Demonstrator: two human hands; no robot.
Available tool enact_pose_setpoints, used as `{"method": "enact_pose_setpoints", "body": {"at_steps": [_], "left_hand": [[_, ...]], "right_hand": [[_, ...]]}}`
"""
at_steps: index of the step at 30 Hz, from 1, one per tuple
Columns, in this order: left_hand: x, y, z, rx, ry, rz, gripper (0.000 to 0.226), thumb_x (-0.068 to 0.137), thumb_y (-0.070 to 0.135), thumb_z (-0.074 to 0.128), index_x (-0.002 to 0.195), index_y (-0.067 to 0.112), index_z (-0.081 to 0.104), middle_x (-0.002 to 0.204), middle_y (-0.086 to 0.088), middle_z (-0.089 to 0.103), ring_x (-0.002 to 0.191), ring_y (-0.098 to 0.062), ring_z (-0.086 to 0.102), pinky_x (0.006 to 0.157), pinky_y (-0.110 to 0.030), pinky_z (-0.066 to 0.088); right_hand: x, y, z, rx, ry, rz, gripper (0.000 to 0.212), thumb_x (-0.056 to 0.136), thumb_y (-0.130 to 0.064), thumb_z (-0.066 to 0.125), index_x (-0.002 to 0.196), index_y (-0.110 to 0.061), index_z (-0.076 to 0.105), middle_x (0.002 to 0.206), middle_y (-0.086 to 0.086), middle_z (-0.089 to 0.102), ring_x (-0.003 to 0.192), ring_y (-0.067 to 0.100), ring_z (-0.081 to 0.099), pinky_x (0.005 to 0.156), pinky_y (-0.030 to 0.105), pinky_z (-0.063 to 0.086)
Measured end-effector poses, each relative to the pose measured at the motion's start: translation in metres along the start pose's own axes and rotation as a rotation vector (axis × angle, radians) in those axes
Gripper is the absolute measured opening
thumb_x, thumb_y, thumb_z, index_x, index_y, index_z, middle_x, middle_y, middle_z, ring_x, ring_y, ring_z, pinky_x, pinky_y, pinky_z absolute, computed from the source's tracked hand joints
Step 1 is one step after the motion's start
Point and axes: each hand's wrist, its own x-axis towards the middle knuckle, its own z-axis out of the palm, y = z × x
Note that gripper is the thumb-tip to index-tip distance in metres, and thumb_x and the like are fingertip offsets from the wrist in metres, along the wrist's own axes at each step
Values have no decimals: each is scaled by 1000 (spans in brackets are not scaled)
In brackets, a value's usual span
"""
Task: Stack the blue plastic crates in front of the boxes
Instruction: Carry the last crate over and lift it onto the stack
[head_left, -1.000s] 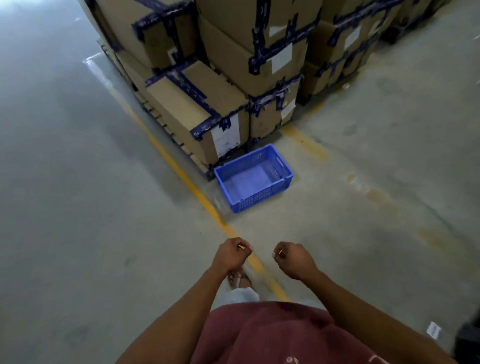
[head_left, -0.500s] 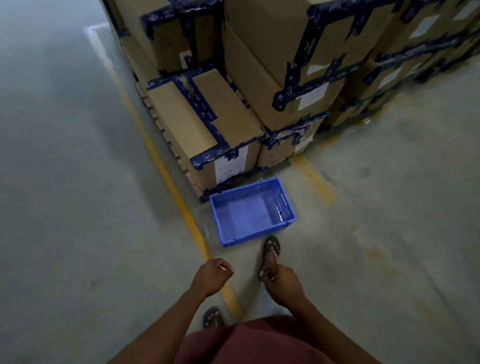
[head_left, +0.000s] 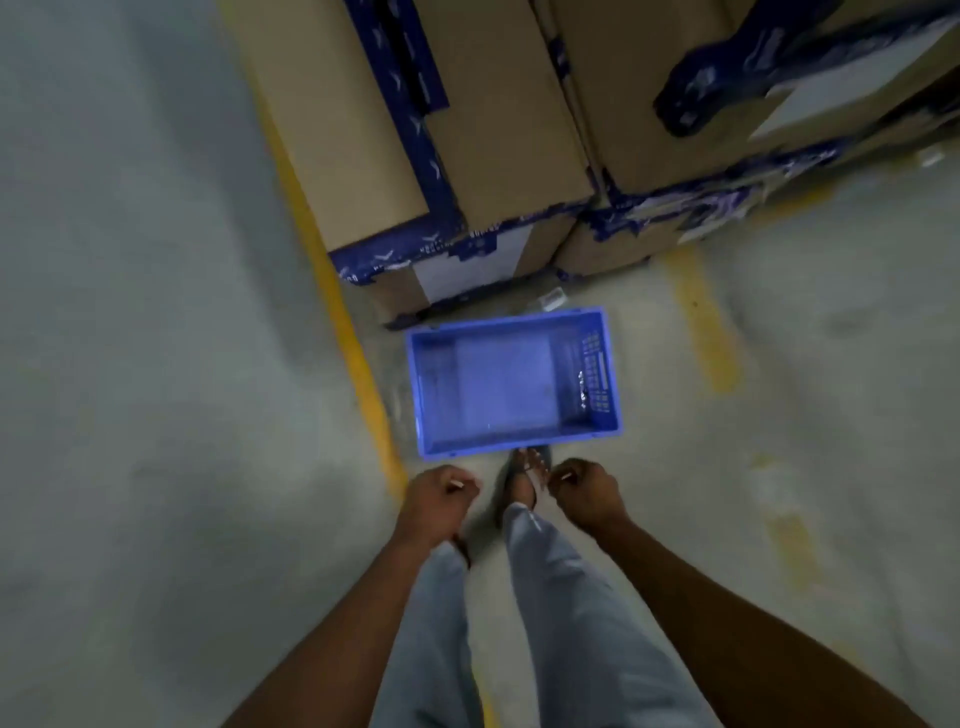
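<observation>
- Concrete floor carries a yellow line beside taped cardboard boxes on the far side.
- Blue crate sits upright and empty just near of the boxes, apparently the stack's base.
- Left hand and right hand are curled, holding nothing, near the crate's near rim.

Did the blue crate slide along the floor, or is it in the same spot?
No. The blue crate still sits by the taped box, right of the yellow line; the person walked closer.
</observation>
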Motion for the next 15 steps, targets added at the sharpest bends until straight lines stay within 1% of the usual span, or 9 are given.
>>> {"method": "enact_pose_setpoints", "body": {"at_steps": [3, 5, 6, 8, 9, 10, 11, 13, 15], "left_hand": [[96, 4, 17, 30, -12, -60, 33, 61, 53, 69, 79, 28, 78, 81, -5, 77, 79, -30, 75, 75, -43, 60], [164, 4, 24, 46, 11, -81, 23, 65, 47, 74, 76, 27, 74, 86, -10, 77, 79, -31, 75, 69, -38, 55], [197, 0, 27, 49, 61, -87, 26, 66, 48, 78, 77, 25, 71, 89, -12, 77, 80, -31, 75, 69, -39, 57], [254, -9, 33, 63, 159, -86, 36, 65, 50, 84, 83, 23, 69, 95, -11, 78, 88, -30, 75, 80, -43, 62], [277, -17, 38, 70, 194, -86, 42, 65, 50, 87, 92, 22, 70, 100, -10, 77, 94, -29, 74, 86, -43, 60], [296, -22, 42, 61, 233, -92, 56, 63, 51, 88, 107, 21, 69, 108, -9, 74, 101, -29, 72, 91, -43, 58], [309, -27, 45, 67, 262, -117, 83, 57, 56, 89, 126, 18, 63, 121, -11, 68, 112, -31, 67, 97, -43, 55], [327, -38, 50, 167, 251, -244, 131, 50, 59, 93, 157, 20, 28, 153, -20, 38, 140, -38, 43, 114, -47, 41], [342, -57, 51, 222, 268, -361, 149, 55, 51, 96, 162, 21, -3, 164, -24, 7, 152, -42, 16, 122, -50, 25]], "right_hand": [[78, 1, 17, 125, 32, 62, 39, 73, -44, 59, 94, -17, 78, 98, 9, 77, 101, 30, 69, 87, 34, 53], [136, 6, 27, 190, 70, 105, 23, 81, -36, 69, 91, -16, 76, 92, 8, 75, 93, 26, 68, 86, 34, 53], [167, 10, 30, 242, 95, 117, 24, 78, -38, 70, 86, -16, 75, 85, 7, 73, 87, 24, 67, 85, 37, 56], [227, 22, 35, 316, 150, 147, 37, 71, -46, 67, 87, -14, 74, 83, 5, 72, 84, 25, 68, 85, 44, 58], [250, 24, 34, 297, 175, 142, 39, 73, -45, 66, 93, -13, 73, 91, 6, 73, 92, 27, 69, 86, 40, 57], [275, 29, 32, 273, 206, 135, 40, 77, -43, 68, 102, -12, 72, 101, 7, 73, 101, 28, 68, 86, 34, 54], [297, 33, 30, 253, 255, 153, 44, 80, -41, 71, 113, -12, 69, 113, 8, 72, 109, 28, 66, 88, 30, 50], [333, 43, 25, 255, 309, 172, 64, 78, -37, 78, 133, -10, 57, 131, 10, 64, 121, 27, 60, 98, 31, 46], [358, 57, 29, 89, 293, 119, 85, 73, -36, 81, 143, -5, 44, 145, 15, 49, 133, 32, 48, 110, 39, 40]]}}
